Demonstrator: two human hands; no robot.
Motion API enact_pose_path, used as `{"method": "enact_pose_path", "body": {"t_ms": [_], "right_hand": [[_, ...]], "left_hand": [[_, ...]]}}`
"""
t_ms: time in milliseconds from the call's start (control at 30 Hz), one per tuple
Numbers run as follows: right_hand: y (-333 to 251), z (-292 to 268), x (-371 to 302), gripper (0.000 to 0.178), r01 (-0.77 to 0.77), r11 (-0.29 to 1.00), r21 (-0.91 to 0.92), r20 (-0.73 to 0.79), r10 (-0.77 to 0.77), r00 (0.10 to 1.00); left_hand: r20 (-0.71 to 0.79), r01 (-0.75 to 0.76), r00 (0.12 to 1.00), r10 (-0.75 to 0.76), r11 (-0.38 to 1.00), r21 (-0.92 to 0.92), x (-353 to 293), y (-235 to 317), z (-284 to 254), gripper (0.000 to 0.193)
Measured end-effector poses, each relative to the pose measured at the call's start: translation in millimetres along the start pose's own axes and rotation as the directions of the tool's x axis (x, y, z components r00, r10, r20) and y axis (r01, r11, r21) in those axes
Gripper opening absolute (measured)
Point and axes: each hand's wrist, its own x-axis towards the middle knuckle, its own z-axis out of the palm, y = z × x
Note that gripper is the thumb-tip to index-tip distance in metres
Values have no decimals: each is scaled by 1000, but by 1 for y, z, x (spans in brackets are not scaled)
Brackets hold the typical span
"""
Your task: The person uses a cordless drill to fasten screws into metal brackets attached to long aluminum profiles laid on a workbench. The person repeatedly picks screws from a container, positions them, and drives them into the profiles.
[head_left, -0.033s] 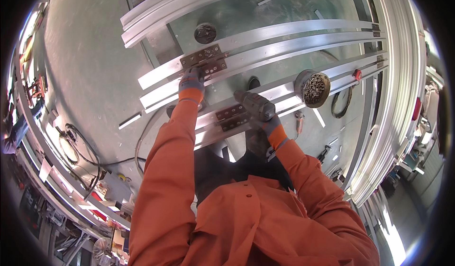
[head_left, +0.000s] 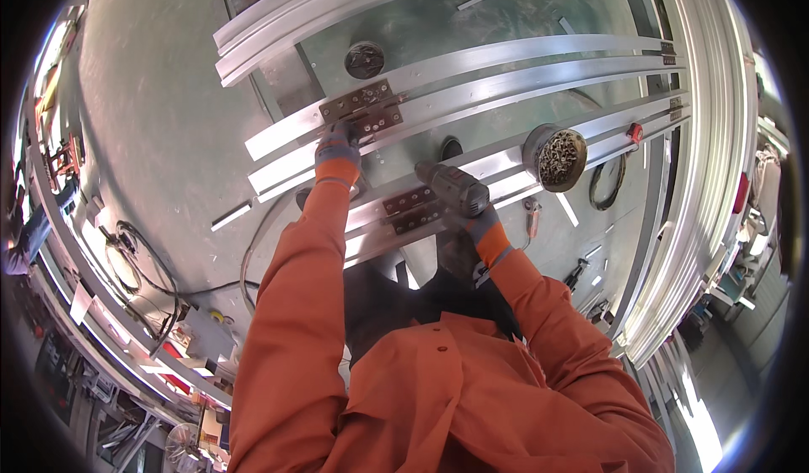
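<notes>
In the head view, the far dark hinge plate lies across a pair of silver bars, and bright dots that look like screw heads show in both of its leaves, so its fastening seems well along; whether any hole there is unfilled is too small to tell. The near dark hinge plate lies on the closer pair of bars and also shows rows of small spots, but screws and bare holes cannot be told apart.

The gloved left hand has its fingers at the near left edge of the far plate, which extends ahead of it and to its right; whether they grip anything cannot be told. The right hand is wrapped around a drill, just right of the near plate, with its nose aimed forward and left. A round tub of screws stands farther right
</notes>
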Motion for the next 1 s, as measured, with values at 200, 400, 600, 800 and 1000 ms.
{"method": "enact_pose_path", "body": {"t_ms": [200,400,600,800,1000], "right_hand": [[-23,11,-2,46,138,989,43,-1,-138,990],[-47,25,1,50,23,999,36,38,-24,999],[-2,28,18,49,37,997,68,31,-39,999],[-24,38,4,47,17,1000,7,107,-18,994],[-6,32,23,48,272,962,-27,220,-259,940]], "left_hand": [[-205,22,976,-76,967,-255,-12,-21,-5,17],[-241,128,946,-217,933,-335,-13,-31,3,17],[-166,198,957,-239,952,-231,-15,-20,3,26],[-226,212,946,-233,971,-115,-11,-2,5,30],[-210,54,969,-132,939,-339,-24,-7,7,23]]}}
